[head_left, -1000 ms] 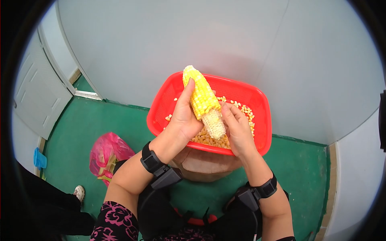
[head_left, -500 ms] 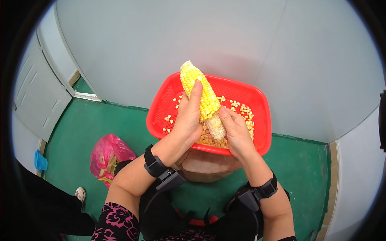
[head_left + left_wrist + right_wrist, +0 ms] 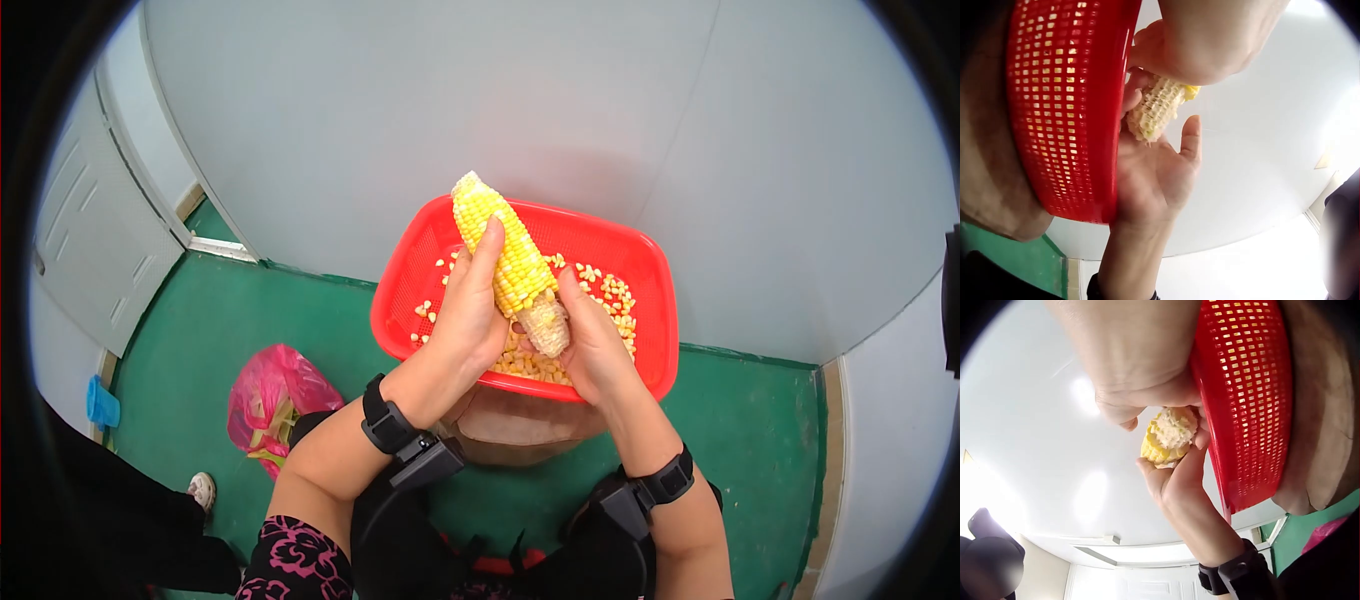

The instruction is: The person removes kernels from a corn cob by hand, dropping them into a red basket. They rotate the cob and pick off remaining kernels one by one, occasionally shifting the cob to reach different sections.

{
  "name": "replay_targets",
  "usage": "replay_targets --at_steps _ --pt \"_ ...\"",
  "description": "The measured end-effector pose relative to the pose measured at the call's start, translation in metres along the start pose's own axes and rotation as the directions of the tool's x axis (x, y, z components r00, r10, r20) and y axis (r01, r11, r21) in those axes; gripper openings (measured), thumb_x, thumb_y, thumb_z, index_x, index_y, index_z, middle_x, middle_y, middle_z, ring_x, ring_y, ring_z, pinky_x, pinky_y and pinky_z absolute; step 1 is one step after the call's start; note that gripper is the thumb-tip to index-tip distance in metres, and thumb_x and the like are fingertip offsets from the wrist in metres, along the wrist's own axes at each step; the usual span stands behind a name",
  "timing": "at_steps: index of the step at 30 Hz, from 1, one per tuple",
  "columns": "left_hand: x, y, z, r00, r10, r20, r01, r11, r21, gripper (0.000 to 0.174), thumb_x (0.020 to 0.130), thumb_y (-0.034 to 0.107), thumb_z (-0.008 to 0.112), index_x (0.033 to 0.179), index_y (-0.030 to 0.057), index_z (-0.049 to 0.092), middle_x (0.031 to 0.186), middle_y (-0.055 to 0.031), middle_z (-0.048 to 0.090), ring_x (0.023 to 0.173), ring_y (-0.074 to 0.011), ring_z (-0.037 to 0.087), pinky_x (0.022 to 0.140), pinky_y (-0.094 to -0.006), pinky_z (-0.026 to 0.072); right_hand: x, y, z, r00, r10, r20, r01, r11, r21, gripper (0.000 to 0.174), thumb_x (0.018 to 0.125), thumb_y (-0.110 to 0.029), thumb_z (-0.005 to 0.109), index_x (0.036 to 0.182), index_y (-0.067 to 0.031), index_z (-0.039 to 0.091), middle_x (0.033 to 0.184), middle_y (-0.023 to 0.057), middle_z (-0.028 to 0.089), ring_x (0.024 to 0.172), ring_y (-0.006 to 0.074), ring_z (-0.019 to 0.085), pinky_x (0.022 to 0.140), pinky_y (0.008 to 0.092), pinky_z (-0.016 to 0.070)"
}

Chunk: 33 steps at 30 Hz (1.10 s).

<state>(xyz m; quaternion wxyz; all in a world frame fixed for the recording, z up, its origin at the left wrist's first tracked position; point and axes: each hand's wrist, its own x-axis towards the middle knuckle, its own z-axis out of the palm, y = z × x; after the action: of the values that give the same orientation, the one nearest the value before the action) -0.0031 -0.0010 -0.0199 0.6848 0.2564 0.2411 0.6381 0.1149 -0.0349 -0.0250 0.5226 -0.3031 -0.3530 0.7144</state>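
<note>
In the head view, a yellow ear of corn (image 3: pixel 500 245) slants above a red plastic basket (image 3: pixel 655 290), its lower end a bare pale cob (image 3: pixel 546 325). My left hand (image 3: pixel 470 310) grips the kernel-covered part, thumb lying along its top. At the bare end is my right hand (image 3: pixel 597 345), its thumb raised off the corn. From the left wrist view, the right palm (image 3: pixel 1150 178) faces up beside the cob, with the fingers partly hidden by the basket rim. Loose kernels (image 3: pixel 535 365) are piled in the near part of the basket, others scattered along its sides.
The basket stands on a round wooden stump (image 3: pixel 520 425) near a grey wall (image 3: pixel 600 100). On the green floor to the left lies a pink plastic bag (image 3: pixel 275 390) with husks. Another person's shoe (image 3: pixel 203 490) and a blue container (image 3: pixel 101 403) are farther left.
The right hand was picking at the kernel edge with thumb and fingers; its thumb has now lifted away. The left hand has shifted its grip and the ear has turned slightly.
</note>
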Motion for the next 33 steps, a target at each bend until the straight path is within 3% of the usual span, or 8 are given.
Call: replay_targets --at_steps 4,13,16,19,23,26,27,33 --pt "-0.004 0.003 0.004 0.998 -0.045 0.036 0.047 0.998 -0.042 0.038 0.088 0.036 0.05 0.113 0.0082 0.045 0.106 -0.0043 0.052 0.1 -0.0177 0.05 0.09 -0.0353 0.0387 0.003 0.007 -0.005 0.993 -0.104 -0.06 0.09 0.977 -0.194 0.033 0.09 -0.028 0.05 0.105 0.0009 0.054 0.09 0.0038 0.058 0.08 0.0076 0.054 0.069 0.0222 0.0445" --pt "-0.005 0.006 0.004 0.996 -0.084 0.002 0.084 0.994 -0.074 0.036 0.089 0.036 0.046 0.113 0.0088 0.046 0.106 -0.0047 0.053 0.1 -0.0191 0.05 0.09 -0.0367 0.0387 0.001 0.011 -0.006 0.99 -0.136 -0.038 0.128 0.976 -0.178 0.032 0.091 -0.023 0.048 0.107 0.0037 0.053 0.09 0.0054 0.058 0.079 0.0077 0.052 0.069 0.0215 0.0429" --pt "-0.006 0.007 0.003 0.997 -0.079 -0.017 0.078 0.995 -0.057 0.036 0.089 0.035 0.047 0.112 0.0085 0.046 0.105 -0.005 0.053 0.1 -0.0191 0.05 0.09 -0.0366 0.0388 0.002 0.015 -0.008 0.988 -0.152 -0.011 0.144 0.952 -0.27 0.033 0.091 -0.022 0.047 0.11 0.005 0.052 0.094 0.0074 0.058 0.083 0.0096 0.053 0.073 0.0227 0.0432" --pt "-0.006 0.006 -0.001 0.997 -0.07 -0.021 0.069 0.997 -0.032 0.036 0.089 0.035 0.047 0.112 0.0083 0.046 0.105 -0.0052 0.054 0.1 -0.019 0.051 0.09 -0.0365 0.039 0.002 0.018 -0.006 0.955 -0.295 0.024 0.269 0.833 -0.484 0.033 0.092 -0.02 0.044 0.112 0.0057 0.05 0.096 0.01 0.059 0.086 0.0125 0.054 0.077 0.0256 0.0433" --pt "-0.004 0.006 -0.004 0.999 -0.048 -0.013 0.047 0.999 -0.022 0.035 0.089 0.035 0.048 0.111 0.0083 0.047 0.104 -0.0051 0.054 0.098 -0.0189 0.051 0.089 -0.0365 0.0393 0.007 0.025 -0.013 0.931 -0.365 0.015 0.308 0.761 -0.571 0.034 0.092 -0.021 0.041 0.112 0.0046 0.05 0.095 0.012 0.06 0.088 0.0159 0.055 0.081 0.0281 0.0422" --pt "-0.006 0.007 0.0 0.998 -0.052 -0.032 0.05 0.996 -0.07 0.035 0.089 0.036 0.048 0.111 0.0083 0.047 0.103 -0.0049 0.054 0.096 -0.0187 0.052 0.089 -0.0361 0.0394 0.007 0.022 -0.013 0.938 -0.343 -0.039 0.277 0.816 -0.506 0.034 0.092 -0.022 0.039 0.11 0.0049 0.051 0.095 0.012 0.06 0.088 0.0162 0.056 0.08 0.0277 0.042" --pt "-0.006 0.008 0.002 0.998 -0.058 -0.039 0.054 0.995 -0.09 0.035 0.089 0.036 0.048 0.111 0.0083 0.047 0.102 -0.0048 0.054 0.096 -0.0186 0.052 0.089 -0.0359 0.0395 0.006 0.021 -0.01 0.937 -0.34 -0.078 0.271 0.851 -0.451 0.032 0.09 -0.021 0.046 0.107 0.0049 0.053 0.093 0.0121 0.06 0.084 0.0143 0.056 0.077 0.0269 0.0437" --pt "0.003 0.007 -0.006 0.994 -0.043 -0.1 0.039 0.999 -0.036 0.032 0.088 0.032 0.052 0.108 0.0078 0.048 0.099 -0.0031 0.055 0.093 -0.0161 0.053 0.085 -0.0337 0.0413 0.004 0.018 -0.011 0.899 -0.413 -0.145 0.241 0.744 -0.624 0.025 0.081 -0.017 0.06 0.094 0.0049 0.058 0.079 0.0077 0.061 0.07 0.0111 0.056 0.063 0.0253 0.0473"
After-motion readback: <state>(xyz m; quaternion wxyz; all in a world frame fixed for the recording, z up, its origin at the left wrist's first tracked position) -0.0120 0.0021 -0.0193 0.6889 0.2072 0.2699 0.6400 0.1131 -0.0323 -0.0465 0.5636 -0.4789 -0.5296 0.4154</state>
